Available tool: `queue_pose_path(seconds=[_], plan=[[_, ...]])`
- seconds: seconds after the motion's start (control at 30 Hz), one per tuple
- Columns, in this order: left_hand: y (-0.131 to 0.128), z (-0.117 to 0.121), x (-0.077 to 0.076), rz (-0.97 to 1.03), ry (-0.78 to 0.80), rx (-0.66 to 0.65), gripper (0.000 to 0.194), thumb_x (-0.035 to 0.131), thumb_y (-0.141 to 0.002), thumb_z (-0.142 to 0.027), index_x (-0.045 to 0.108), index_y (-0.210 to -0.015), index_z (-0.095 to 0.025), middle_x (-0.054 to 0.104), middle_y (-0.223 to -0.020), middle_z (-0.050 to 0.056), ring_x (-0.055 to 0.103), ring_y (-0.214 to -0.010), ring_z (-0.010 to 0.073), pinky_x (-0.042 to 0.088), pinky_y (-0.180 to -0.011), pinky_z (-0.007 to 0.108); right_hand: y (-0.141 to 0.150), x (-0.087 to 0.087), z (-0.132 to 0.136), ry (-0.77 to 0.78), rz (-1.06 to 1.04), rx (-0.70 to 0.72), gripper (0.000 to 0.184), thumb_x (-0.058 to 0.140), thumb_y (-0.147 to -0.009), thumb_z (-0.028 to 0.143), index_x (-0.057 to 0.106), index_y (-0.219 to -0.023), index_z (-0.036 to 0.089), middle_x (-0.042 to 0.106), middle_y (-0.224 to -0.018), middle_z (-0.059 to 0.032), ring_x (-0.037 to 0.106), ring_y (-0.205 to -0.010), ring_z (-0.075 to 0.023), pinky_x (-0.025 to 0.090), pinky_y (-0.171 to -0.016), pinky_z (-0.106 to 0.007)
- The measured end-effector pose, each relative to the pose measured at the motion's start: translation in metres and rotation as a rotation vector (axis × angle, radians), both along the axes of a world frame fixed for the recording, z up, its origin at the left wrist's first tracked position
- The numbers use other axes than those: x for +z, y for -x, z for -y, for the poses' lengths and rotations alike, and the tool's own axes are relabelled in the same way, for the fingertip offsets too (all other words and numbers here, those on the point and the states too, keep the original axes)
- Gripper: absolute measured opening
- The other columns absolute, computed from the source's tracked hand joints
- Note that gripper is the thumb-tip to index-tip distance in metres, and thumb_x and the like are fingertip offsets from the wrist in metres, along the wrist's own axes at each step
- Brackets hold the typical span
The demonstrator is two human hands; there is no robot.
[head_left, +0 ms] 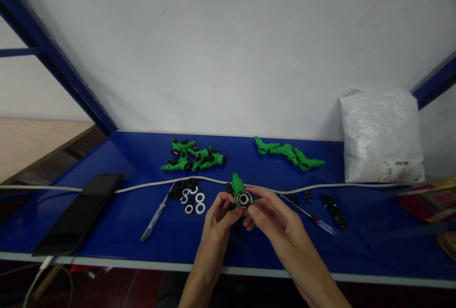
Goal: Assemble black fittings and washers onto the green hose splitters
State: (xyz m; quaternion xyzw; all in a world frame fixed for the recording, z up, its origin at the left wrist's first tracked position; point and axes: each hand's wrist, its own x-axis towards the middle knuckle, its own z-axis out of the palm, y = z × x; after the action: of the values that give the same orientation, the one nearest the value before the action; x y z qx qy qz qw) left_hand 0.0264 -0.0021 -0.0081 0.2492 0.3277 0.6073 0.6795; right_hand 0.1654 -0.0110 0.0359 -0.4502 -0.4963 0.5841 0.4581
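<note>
Left hand (221,214) and right hand (270,213) grasp green plastic branched connector (237,184), seemingly fitting its round black-and-white end (244,198); next move calls for steady alignment.

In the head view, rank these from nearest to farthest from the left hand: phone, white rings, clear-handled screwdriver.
1. White rings: just left of the left hand.
2. Clear-handled screwdriver: left of the rings.
3. Phone: left of the screwdriver, farthest away.

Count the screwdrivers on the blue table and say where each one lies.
2: a clear-handled screwdriver left of the left hand, and a red-and-clear-handled screwdriver right of the right hand. Others could be hidden behind the hands.
</note>
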Motion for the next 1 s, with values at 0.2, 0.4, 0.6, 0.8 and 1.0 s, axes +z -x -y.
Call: queue_pose_path(seconds=[0.2,0.4,0.6,0.8,1.0], plan=[[-0.002,0.000,-0.003,-0.033,-0.020,0.022,0.027,0.080,-0.078,-0.038,0.062,-0.079,-0.018,0.062,-0.080,-0.001,0.055,-0.075,0.0131,0.046,-0.072,0.025,-0.001,-0.007,0.000,0.019,-0.015,0.004,0.042,0.068,-0.092,0.050,0.064,-0.125,0.024,0.072,-0.089,-0.0035,0.070,-0.079,-0.0180,0.056,-0.075,-0.032],[-0.002,0.002,-0.003,-0.169,-0.040,0.019,0.029,0.079,-0.083,-0.042,0.062,-0.088,-0.019,0.070,-0.090,0.002,0.065,-0.088,0.0166,0.049,-0.082,0.027,-0.001,-0.010,0.000,0.081,-0.101,-0.045,0.035,0.075,-0.086,0.052,0.062,-0.101,0.022,0.073,-0.078,-0.0024,0.070,-0.068,-0.0179,0.056,-0.069,-0.032],[-0.003,0.003,0.000,-0.170,-0.017,0.024,0.039,0.081,-0.081,-0.039,0.055,-0.104,-0.021,0.078,-0.097,0.007,0.074,-0.090,0.0215,0.053,-0.083,0.032,-0.007,-0.010,-0.001,0.124,-0.149,0.035,0.032,0.074,-0.088,0.050,0.060,-0.091,0.021,0.074,-0.076,-0.0032,0.070,-0.070,-0.0176,0.057,-0.070,-0.032],[-0.006,0.004,0.003,-0.320,0.007,0.072,0.075,0.083,-0.077,-0.043,0.049,-0.140,-0.018,0.079,-0.099,0.009,0.074,-0.092,0.0228,0.054,-0.086,0.032,-0.016,-0.018,-0.003,0.119,-0.141,0.072,0.028,0.074,-0.089,0.046,0.066,-0.097,0.020,0.075,-0.083,-0.0045,0.070,-0.076,-0.0183,0.056,-0.074,-0.033],[-0.006,0.004,0.000,-0.489,0.021,0.072,0.071,0.070,-0.084,-0.059,0.061,-0.139,-0.014,0.077,-0.110,0.011,0.070,-0.100,0.0251,0.054,-0.085,0.032,-0.023,-0.023,-0.007,0.145,-0.180,0.068,0.035,0.069,-0.093,0.046,0.064,-0.119,0.023,0.075,-0.088,-0.0039,0.070,-0.080,-0.0191,0.054,-0.077,-0.034]])
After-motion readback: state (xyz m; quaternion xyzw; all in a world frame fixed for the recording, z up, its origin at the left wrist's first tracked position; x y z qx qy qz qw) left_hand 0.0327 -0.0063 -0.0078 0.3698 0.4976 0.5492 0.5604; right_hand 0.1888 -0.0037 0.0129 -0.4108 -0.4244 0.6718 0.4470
